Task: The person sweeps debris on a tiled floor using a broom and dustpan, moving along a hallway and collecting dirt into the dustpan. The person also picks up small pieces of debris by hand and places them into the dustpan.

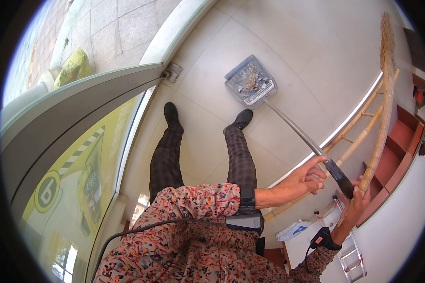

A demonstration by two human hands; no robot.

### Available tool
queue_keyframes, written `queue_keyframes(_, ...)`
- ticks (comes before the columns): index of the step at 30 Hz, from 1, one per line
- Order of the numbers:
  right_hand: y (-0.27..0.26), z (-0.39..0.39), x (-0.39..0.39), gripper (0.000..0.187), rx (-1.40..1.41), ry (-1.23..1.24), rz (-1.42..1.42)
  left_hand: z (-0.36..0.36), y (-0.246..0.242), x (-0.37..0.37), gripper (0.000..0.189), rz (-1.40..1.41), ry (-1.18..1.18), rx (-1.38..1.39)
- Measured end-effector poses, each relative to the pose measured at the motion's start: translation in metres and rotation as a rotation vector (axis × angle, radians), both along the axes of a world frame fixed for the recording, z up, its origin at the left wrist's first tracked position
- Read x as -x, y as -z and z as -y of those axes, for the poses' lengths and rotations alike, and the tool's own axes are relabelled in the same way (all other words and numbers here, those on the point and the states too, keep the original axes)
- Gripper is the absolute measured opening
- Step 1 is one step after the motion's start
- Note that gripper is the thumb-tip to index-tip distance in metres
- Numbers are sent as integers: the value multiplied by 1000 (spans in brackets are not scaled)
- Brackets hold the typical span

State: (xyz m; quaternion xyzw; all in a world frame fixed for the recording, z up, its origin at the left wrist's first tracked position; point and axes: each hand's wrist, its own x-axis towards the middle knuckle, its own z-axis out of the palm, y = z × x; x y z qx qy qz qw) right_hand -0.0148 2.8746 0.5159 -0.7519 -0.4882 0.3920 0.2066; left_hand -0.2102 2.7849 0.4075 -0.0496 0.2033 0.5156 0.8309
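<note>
My right hand [357, 200] is closed around the bamboo handle of a broom [375, 152] and the black grip of a long-handled dustpan [249, 83]. The broom's bristles point up at the far right. The dustpan's grey pan lies on the floor tiles beyond my feet, with dry twigs and debris in it. Its metal handle slants down to my right hand. My left hand [302, 177] reaches across from the left, its index fingertip at the metal handle just above the black grip. The other fingers are loosely bent, with nothing seen in them.
A glass door [88, 95] stands at the left, with a floor fitting [173, 72] at its corner. Outside lies a yellow bag [74, 67]. At the right are a bamboo ladder [356, 145], a reddish-brown shelf unit [393, 155] and a metal ladder [350, 256].
</note>
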Motion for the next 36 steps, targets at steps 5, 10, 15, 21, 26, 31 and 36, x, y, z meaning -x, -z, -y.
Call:
queue_keyframes(5,19,14,-7,38,12,-61,19,56,79,63,34,-120,118,81)
queue_keyframes(10,20,23,2,37,-25,47,33,106,196,141,22,-484,-27,392)
queue_keyframes(15,14,17,6,45,34,65,108,144,299,232,22,-786,-37,744)
queue_keyframes(21,6,21,50,50,24,130,262,185,377,321,25,-935,-100,869)
queue_keyframes(26,1,33,97,48,69,182,425,207,433,354,26,-1035,-47,946)
queue_keyframes(31,-8,47,96,38,-28,187,456,219,486,354,30,-1116,15,943)
queue_keyframes(36,-5,53,80,30,-133,91,512,228,538,345,35,-1370,81,864)
